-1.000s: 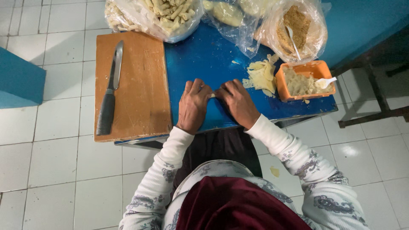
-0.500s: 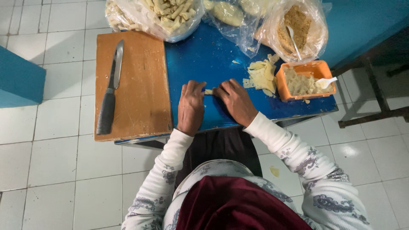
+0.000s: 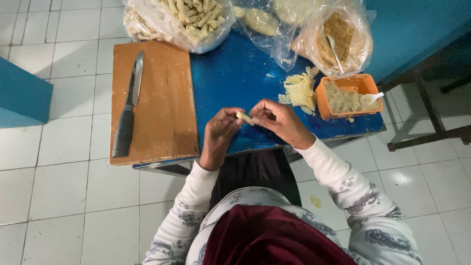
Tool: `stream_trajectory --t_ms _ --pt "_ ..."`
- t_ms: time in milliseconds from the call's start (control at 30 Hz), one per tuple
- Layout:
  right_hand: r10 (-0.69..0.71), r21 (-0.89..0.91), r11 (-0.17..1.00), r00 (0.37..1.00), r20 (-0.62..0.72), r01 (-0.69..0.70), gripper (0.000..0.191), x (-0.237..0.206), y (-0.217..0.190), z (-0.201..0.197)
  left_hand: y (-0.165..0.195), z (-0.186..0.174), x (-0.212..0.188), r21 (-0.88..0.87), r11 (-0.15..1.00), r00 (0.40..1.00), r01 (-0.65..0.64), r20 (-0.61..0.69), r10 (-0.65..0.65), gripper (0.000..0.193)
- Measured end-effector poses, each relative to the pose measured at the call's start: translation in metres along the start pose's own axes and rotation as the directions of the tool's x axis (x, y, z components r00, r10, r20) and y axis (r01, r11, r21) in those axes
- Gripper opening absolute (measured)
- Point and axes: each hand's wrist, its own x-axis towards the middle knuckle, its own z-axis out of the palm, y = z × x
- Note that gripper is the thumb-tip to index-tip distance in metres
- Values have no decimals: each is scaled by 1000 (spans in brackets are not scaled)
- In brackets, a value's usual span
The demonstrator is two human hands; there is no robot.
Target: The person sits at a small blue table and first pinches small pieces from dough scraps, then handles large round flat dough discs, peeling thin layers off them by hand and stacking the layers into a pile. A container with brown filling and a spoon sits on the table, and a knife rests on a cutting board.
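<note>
We work over a white tiled floor (image 3: 59, 186) at a blue table (image 3: 235, 78). Left of our hands lies a wooden board (image 3: 162, 103) with a knife (image 3: 128, 105); right, an orange tub (image 3: 346, 95). Our left hand (image 3: 218, 135) and right hand (image 3: 277, 120) pinch a small roll (image 3: 244, 118) between them.

Small roll (image 3: 244, 118) now lifted off table (image 3: 235, 78).
</note>
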Motion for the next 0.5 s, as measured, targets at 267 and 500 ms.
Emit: stream_trajectory --t_ms 267,500 --pt "-377 -462 847 910 -171 264 26 -24 -26 23 -5 5 -6 -184 983 999 26 -15 -29 18" --pt "-599 -667 644 789 -134 375 29 -22 -19 34 -9 10 -8 -201 980 999 3 -50 -13 18"
